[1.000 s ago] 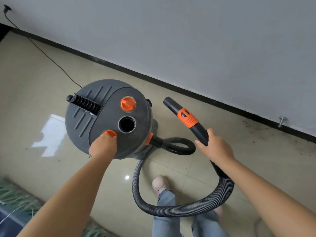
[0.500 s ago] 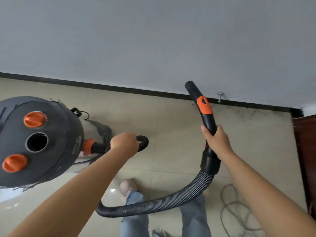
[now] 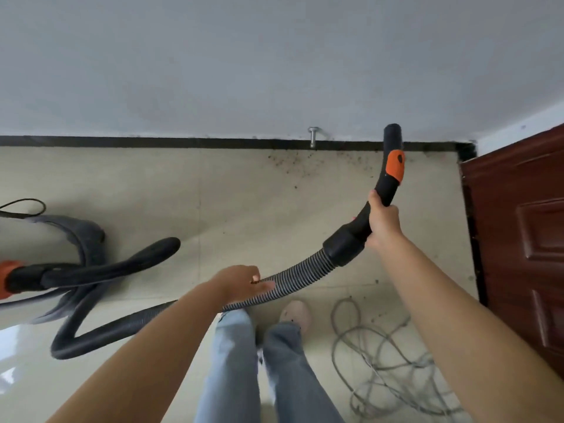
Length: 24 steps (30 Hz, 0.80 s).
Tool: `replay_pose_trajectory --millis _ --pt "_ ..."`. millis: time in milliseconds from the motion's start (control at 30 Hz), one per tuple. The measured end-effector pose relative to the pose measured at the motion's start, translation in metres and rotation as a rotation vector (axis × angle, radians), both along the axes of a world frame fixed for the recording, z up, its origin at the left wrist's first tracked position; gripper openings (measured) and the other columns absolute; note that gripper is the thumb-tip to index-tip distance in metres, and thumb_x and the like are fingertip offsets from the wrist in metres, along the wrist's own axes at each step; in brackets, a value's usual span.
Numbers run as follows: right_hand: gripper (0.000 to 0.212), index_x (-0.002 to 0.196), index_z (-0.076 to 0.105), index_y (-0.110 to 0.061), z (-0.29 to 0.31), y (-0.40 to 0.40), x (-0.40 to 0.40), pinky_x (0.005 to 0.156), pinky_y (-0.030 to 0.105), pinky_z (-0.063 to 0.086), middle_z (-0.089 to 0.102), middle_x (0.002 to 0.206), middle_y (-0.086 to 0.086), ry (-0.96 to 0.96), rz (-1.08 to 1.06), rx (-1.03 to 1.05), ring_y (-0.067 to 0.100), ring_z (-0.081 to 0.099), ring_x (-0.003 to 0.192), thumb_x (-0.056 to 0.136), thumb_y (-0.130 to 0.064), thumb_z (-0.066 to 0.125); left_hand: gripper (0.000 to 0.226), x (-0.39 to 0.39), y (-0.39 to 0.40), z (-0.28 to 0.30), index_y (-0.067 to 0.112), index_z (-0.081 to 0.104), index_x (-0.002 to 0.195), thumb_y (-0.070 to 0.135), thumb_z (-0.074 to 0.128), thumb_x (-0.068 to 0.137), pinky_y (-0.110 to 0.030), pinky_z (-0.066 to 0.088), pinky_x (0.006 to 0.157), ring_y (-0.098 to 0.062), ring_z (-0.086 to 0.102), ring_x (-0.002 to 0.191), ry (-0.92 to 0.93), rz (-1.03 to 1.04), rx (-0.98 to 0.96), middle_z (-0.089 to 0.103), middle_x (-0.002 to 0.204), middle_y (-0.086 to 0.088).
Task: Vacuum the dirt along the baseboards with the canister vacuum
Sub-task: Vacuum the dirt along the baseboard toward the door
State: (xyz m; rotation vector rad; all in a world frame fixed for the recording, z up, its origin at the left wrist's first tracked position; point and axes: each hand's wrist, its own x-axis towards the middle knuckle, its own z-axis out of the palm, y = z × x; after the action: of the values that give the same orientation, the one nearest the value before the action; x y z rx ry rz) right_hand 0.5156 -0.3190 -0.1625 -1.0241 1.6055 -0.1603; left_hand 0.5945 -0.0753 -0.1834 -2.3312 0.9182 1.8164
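My right hand (image 3: pixel 383 222) grips the black curved wand handle (image 3: pixel 389 178) with its orange slider, the open tip raised in front of the baseboard (image 3: pixel 183 142). My left hand (image 3: pixel 241 283) lies on the ribbed grey hose (image 3: pixel 302 274), fingers stretched along it. The hose loops down left across the floor to the canister vacuum (image 3: pixel 18 276), of which only the orange and black hose socket and base show at the left edge. Dark dirt specks (image 3: pixel 293 161) lie on the tiles along the baseboard, left of the wand tip.
A metal door stop (image 3: pixel 313 136) sticks out of the wall above the baseboard. A dark red wooden door (image 3: pixel 518 233) stands at the right. Tangled grey cord (image 3: pixel 381 370) lies on the floor by my feet (image 3: pixel 295 312). A black power cord (image 3: pixel 27 206) loops at left.
The view has turned right, pushing the canister almost out of frame. My left hand left the hose near the canister socket and now rests farther along it. The wand moved right toward the corner.
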Motion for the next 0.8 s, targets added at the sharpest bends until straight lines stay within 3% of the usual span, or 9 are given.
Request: replay_pose_trajectory --millis 100,233,433,533,633,700,800 --pt "0.057 0.138 0.033 -0.008 -0.020 -0.016 0.006 0.097 0.045 0.045 0.047 0.134 0.012 0.016 -0.065 0.085 0.034 0.051 0.117 0.093 -0.035 0.053 0.055 0.005 -0.011 -0.020 0.015 0.049 0.125 0.051 0.057 0.086 -0.031 0.042 0.093 -0.023 0.055 0.113 -0.027 0.010 -0.015 0.058 0.123 -0.004" --pt "0.051 0.138 0.034 -0.008 -0.047 -0.020 0.023 0.079 0.042 0.046 0.050 0.128 0.012 -0.039 -0.132 0.166 0.029 0.053 0.103 0.095 -0.027 0.052 0.053 0.028 -0.024 -0.043 0.016 0.046 0.126 0.032 0.067 0.080 -0.032 0.044 0.090 -0.024 0.056 0.112 -0.082 -0.113 -0.004 0.059 0.122 -0.005" --pt "0.051 0.138 0.033 -0.007 -0.115 -0.021 0.037 0.089 0.049 0.047 0.050 0.129 0.014 0.035 -0.099 0.252 0.032 0.053 0.106 0.094 -0.022 0.054 0.060 0.044 -0.047 -0.106 0.018 0.045 0.132 0.019 0.070 0.077 -0.030 0.041 0.094 -0.023 0.051 0.117 -0.075 -0.137 -0.011 0.056 0.124 -0.006" --pt "0.047 0.136 0.032 -0.004 -0.151 -0.023 0.033 0.084 0.041 0.046 0.048 0.128 0.013 0.107 0.048 0.197 0.028 0.051 0.102 0.096 -0.022 0.049 0.063 0.042 -0.046 -0.135 0.017 0.044 0.134 0.027 0.072 0.078 -0.029 0.039 0.098 -0.022 0.049 0.121 0.054 -0.099 0.109 0.053 0.131 -0.004" --pt "0.045 0.133 0.029 -0.001 -0.185 -0.025 0.030 0.082 0.034 0.041 0.048 0.120 0.014 0.230 0.375 0.026 0.028 0.051 0.101 0.099 -0.027 0.041 0.056 0.041 -0.050 -0.169 0.015 0.046 0.134 0.034 0.066 0.085 -0.030 0.036 0.104 -0.021 0.049 0.123 0.218 0.191 0.154 0.053 0.133 -0.004" --pt "0.037 0.124 0.033 0.000 -0.210 -0.026 0.025 0.074 0.031 0.039 0.050 0.111 0.014 0.249 0.586 -0.066 0.027 0.052 0.092 0.099 -0.026 0.040 0.049 0.041 -0.061 -0.203 0.011 0.048 0.132 0.033 0.059 0.091 -0.029 0.037 0.102 -0.023 0.051 0.122 0.067 0.335 0.099 0.053 0.133 -0.007" --pt "0.026 0.110 0.034 -0.003 -0.258 -0.035 0.026 0.065 0.028 0.037 0.054 0.106 0.017 0.236 0.759 -0.168 0.025 0.051 0.078 0.095 -0.020 0.048 0.043 0.051 -0.087 -0.259 0.011 0.044 0.134 0.032 0.048 0.096 -0.034 0.038 0.102 -0.027 0.045 0.126 -0.352 0.216 0.065 0.047 0.136 -0.011"
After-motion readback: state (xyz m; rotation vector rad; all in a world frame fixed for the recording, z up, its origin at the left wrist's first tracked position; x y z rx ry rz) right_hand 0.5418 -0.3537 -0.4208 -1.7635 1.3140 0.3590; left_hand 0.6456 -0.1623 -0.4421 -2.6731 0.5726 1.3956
